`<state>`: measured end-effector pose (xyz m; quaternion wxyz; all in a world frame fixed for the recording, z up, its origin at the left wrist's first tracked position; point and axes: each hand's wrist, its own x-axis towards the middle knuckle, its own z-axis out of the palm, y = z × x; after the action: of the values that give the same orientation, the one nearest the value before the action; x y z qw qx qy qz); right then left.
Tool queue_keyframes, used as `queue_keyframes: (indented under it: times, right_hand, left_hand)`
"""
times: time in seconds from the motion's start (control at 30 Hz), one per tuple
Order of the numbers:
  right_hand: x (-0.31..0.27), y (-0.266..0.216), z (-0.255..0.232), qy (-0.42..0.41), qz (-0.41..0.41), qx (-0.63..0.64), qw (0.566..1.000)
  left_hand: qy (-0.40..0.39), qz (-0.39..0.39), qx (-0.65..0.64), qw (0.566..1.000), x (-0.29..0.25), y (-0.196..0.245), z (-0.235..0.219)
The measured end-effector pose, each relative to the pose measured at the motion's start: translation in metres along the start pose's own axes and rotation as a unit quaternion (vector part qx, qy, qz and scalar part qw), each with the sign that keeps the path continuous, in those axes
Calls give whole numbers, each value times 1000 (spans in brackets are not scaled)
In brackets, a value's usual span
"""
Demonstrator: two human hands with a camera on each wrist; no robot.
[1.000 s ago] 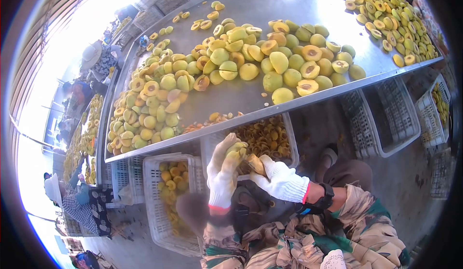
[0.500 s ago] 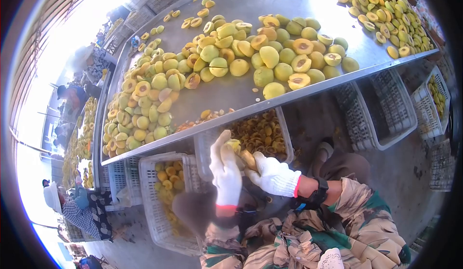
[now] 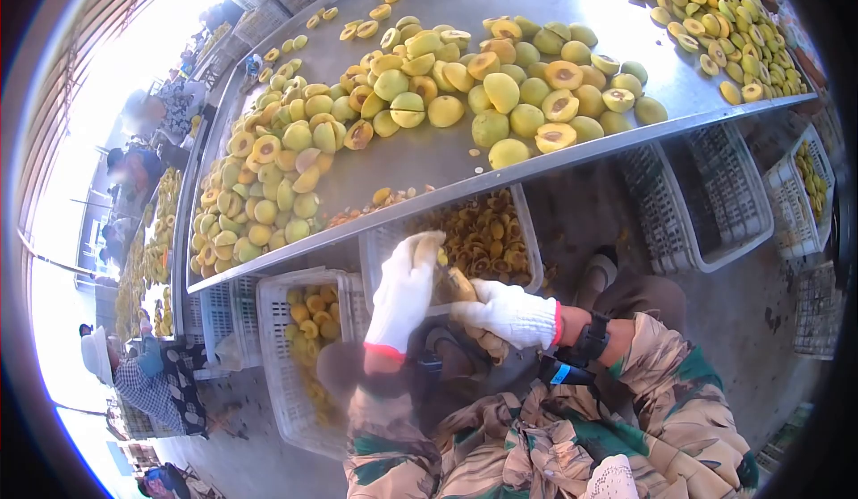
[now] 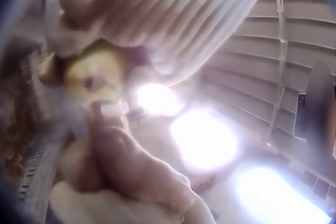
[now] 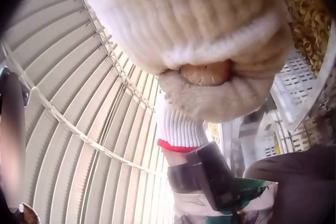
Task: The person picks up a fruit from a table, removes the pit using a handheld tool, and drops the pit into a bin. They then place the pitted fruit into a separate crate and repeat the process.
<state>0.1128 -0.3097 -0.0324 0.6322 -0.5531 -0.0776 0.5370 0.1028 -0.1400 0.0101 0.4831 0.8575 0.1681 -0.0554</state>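
In the head view my left hand (image 3: 402, 293), in a white knit glove, holds a yellow-green peach half (image 3: 441, 256), mostly hidden by the fingers. The left wrist view shows the cut face of this peach half (image 4: 94, 77), with a brown centre, framed by the glove. My right hand (image 3: 511, 313), also gloved, grips a tool by its wooden handle (image 3: 461, 284), pointing at the fruit. The tool's pale tip (image 4: 113, 109) sits right at the lower edge of the cut face. In the right wrist view the handle's butt end (image 5: 207, 73) shows between curled fingers.
A metal table (image 3: 393, 164) stands ahead, heaped with peach halves (image 3: 268, 190). Under its edge, one white crate (image 3: 536, 253) holds brownish scraps; another crate (image 3: 277, 383), left of my knees, holds yellow fruit. More crates (image 3: 666, 208) stand right. Other people work at the left.
My left hand has shifted slightly left and turned, so less of the peach half shows. The right hand stays close beside it, still gripping the tool. The head view has shifted a little.
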Motion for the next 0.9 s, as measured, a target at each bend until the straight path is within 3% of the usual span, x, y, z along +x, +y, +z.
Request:
queue_keyframes:
  times: [0.1,0.13,0.27,0.33,0.37,0.43,0.47,0.57,0.6,0.7,0.73,0.77,0.83,0.9]
  right_hand:
    - [0,-5,5,37,-22,2,999]
    - [3,-3,7,65,-29,-57,996]
    - [10,5,16,170,-55,-242,954]
    - [10,7,18,200,-78,-289,933]
    - [7,4,15,166,-48,-259,950]
    - [-4,-12,9,100,13,-195,976]
    - [-5,-14,9,85,39,-148,985]
    - [2,-1,12,95,-7,-117,989]
    - [4,1,12,86,-6,-100,991]
    - [0,1,5,37,0,-22,999]
    - [-5,-3,1,5,3,23,1000]
    - [-8,-5,0,-30,8,68,997]
    - [-5,-3,-2,-48,10,90,995]
    - [-6,-5,-2,-31,4,59,998]
  left_hand:
    - [14,-1,-288,958,-2,-5,6]
    - [47,1,-307,951,4,-15,15]
    - [216,78,-207,951,-3,-23,49]
    - [244,104,-187,946,-4,-20,53]
    - [258,117,-177,943,-3,-19,54]
    - [150,34,-204,967,5,-21,35]
    - [118,31,-203,972,9,-23,29]
    - [226,109,-15,968,-3,-3,37]
    - [308,206,13,929,0,-10,51]
    - [237,175,-4,955,8,-22,42]
    - [125,29,-155,980,9,-16,28]
    - [9,-20,-261,965,19,-23,14]
    - [-51,-29,-305,950,23,-26,8]
    - [20,-2,-246,969,23,-25,14]
